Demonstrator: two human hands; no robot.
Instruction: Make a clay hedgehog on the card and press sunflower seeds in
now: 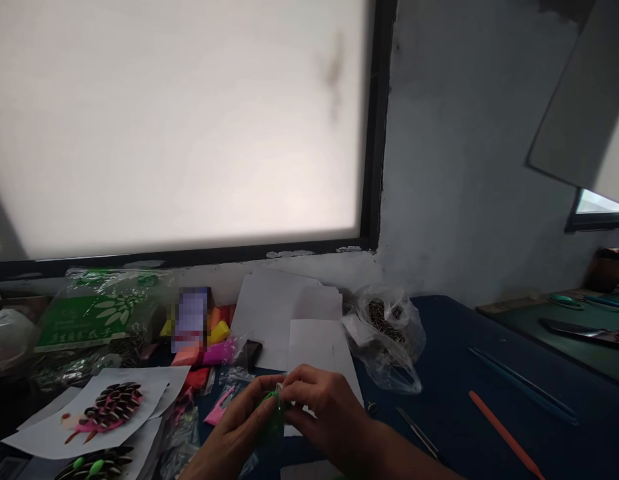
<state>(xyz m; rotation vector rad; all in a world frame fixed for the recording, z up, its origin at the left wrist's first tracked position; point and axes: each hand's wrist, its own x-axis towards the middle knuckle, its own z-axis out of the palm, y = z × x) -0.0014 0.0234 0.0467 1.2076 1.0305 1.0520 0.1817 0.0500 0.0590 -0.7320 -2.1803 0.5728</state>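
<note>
Near the bottom centre, my left hand point(246, 420) grips a small clear plastic packet with green stuff in it point(273, 427), which looks like modelling clay. My right hand point(329, 410) pinches the top edge of the same packet, its fingertips close to those of my left hand. Beneath them lie white sheets of paper point(314, 343) on the dark blue table. Just left of my left hand is a pink clay packet point(220, 405). Part of the green packet is hidden behind my fingers.
At left, papers carry a pink clay figure studded with sunflower seeds point(112, 408). Behind are coloured clay packets point(222, 352) and a green seed bag point(96, 313). A clear bag of seeds point(389, 327) stands right of centre. Tweezers point(419, 432) and an orange-red stick point(504, 433) lie at right.
</note>
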